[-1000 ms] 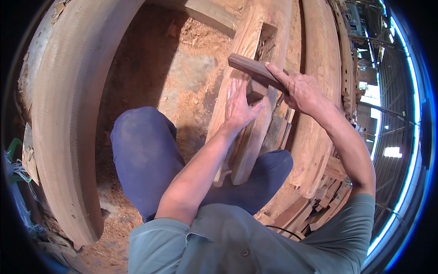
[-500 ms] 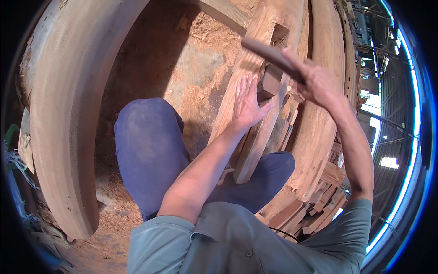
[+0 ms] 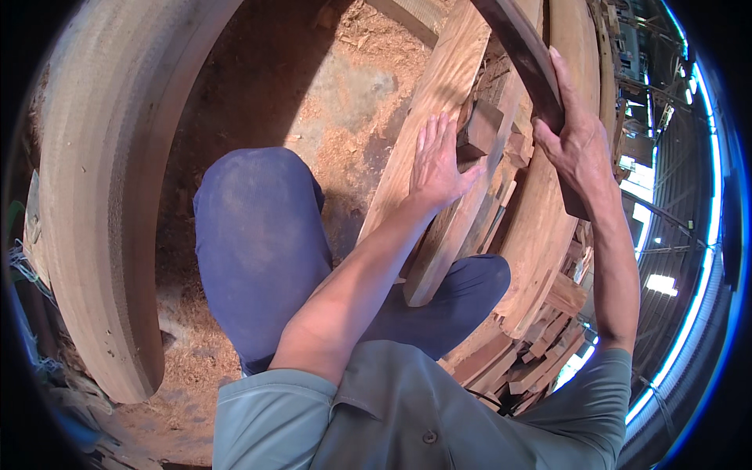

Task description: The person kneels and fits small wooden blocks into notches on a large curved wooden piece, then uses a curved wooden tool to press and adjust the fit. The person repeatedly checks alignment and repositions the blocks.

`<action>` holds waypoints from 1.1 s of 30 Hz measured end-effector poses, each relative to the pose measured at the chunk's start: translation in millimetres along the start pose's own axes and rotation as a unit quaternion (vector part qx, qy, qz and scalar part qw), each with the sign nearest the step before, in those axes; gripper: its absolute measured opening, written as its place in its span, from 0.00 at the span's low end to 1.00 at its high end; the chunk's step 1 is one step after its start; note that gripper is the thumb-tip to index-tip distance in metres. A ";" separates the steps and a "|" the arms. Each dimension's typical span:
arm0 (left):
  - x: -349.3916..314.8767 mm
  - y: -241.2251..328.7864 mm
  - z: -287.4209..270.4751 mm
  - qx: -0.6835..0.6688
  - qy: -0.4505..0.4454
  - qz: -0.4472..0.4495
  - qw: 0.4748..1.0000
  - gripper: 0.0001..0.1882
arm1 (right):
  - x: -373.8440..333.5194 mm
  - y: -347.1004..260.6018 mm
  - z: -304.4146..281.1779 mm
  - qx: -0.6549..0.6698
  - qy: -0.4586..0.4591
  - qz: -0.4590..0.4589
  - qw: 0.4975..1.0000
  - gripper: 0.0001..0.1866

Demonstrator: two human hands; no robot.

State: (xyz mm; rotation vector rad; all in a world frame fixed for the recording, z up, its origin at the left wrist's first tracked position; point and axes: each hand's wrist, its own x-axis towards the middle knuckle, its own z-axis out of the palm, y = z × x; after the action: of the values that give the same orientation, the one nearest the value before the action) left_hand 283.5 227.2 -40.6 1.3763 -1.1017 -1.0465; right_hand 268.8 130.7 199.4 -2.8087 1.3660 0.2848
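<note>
My left hand (image 3: 441, 166) lies flat with fingers stretched on a light-brown grained timber (image 3: 445, 82). Beside its thumb, a squared wooden block (image 3: 483, 125) sits in the gap between that timber and a narrower wooden piece (image 3: 442, 254) to the right. My right hand (image 3: 578, 145) is raised to the right, closed around a long dark-brown wooden bar (image 3: 529, 55). The bar runs up past the far edge of the view, and its lower end (image 3: 573, 202) shows below my wrist. Whether the bar touches anything at its far end is out of view.
A large rounded beam (image 3: 102, 180) curves along the left. Another thick log (image 3: 536, 243) lies right of the timbers. Sawdust and shavings (image 3: 348, 94) cover the floor. Stacked wood offcuts (image 3: 548, 352) lie at the lower right. My bent knee (image 3: 258, 196) is close to my left arm.
The bar has swung from pointing left across the timber to pointing away from me. My right hand has shifted slightly right. My left hand stays on the timber.
</note>
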 end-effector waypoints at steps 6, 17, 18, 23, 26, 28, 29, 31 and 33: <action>-2.2 3.0 2.9 -0.036 0.020 0.014 0.999 0.47 | -5.1 20.3 15.8 -0.196 -0.268 0.066 0.941 0.48; -5.0 6.4 -3.1 -0.115 0.012 -0.026 0.993 0.42 | -58.3 19.1 -15.6 0.165 0.015 0.295 0.941 0.38; -4.3 5.7 -3.8 -0.106 0.022 -0.021 0.994 0.41 | -66.5 19.9 -21.8 0.202 0.028 0.329 0.922 0.34; -6.1 3.5 -0.4 -0.232 0.109 -0.044 0.966 0.35 | -105.6 -1.7 -39.6 0.496 0.136 0.170 0.841 0.31; -13.7 30.2 -3.2 -0.257 0.171 -0.100 0.946 0.27 | -136.3 1.2 -41.4 0.519 0.199 0.103 0.825 0.30; -19.8 48.9 -11.7 -0.245 0.207 -0.100 0.942 0.25 | -148.9 1.8 -31.2 0.555 0.298 0.098 0.771 0.29; -26.6 61.5 -15.1 -0.295 0.156 -0.131 0.933 0.26 | -155.6 3.4 -25.3 0.570 0.346 0.096 0.739 0.29; -35.8 101.4 -31.1 -0.393 0.049 -0.188 0.899 0.28 | -172.0 8.0 -16.2 0.630 0.400 0.117 0.655 0.26; -43.4 110.1 -23.3 -0.534 -0.063 -0.165 0.827 0.29 | -181.3 3.0 -1.7 0.699 0.433 0.136 0.552 0.25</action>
State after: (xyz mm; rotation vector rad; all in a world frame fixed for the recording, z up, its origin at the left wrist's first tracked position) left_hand 289.6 269.9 72.1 0.5611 -0.1938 -1.6647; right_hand 157.2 270.1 231.2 -1.1816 1.0674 -1.6029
